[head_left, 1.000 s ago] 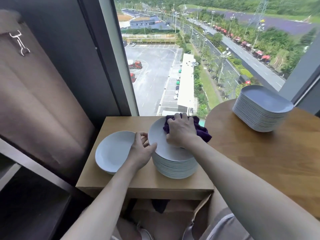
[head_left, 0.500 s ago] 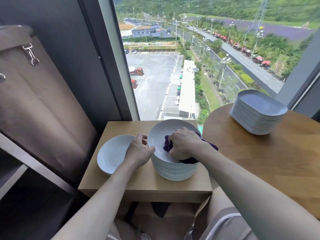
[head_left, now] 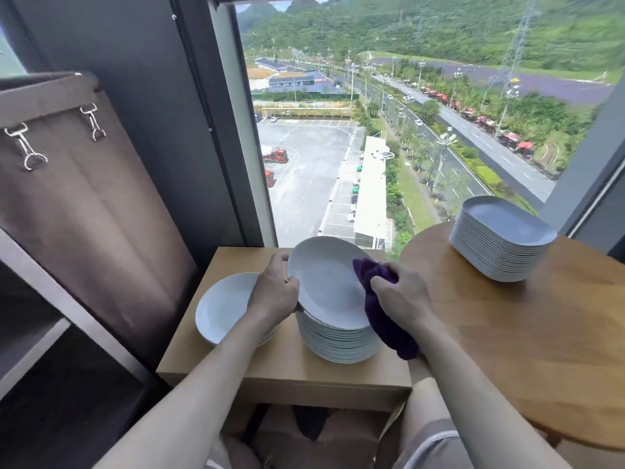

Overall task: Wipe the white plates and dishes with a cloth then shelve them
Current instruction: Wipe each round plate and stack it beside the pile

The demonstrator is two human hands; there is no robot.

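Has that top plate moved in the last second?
Yes. The top plate lay flat on the stack; now the left hand has tipped its left edge up off the stack.

Right rim of the shallow plate [head_left: 221, 308] is hidden under the left hand [head_left: 275, 292], which also covers the left edge of the tilted plate [head_left: 324, 286]. The tilted plate hides the top of the plate stack [head_left: 338, 343]. Fingertips of the right hand [head_left: 402, 296] are buried in the cloth [head_left: 385, 319]; the cloth covers the stack's right side. The round worktop [head_left: 514, 353] is cut off at the right edge. The shelf [head_left: 37, 353], lower left, is cropped and its inside is too dark to read.
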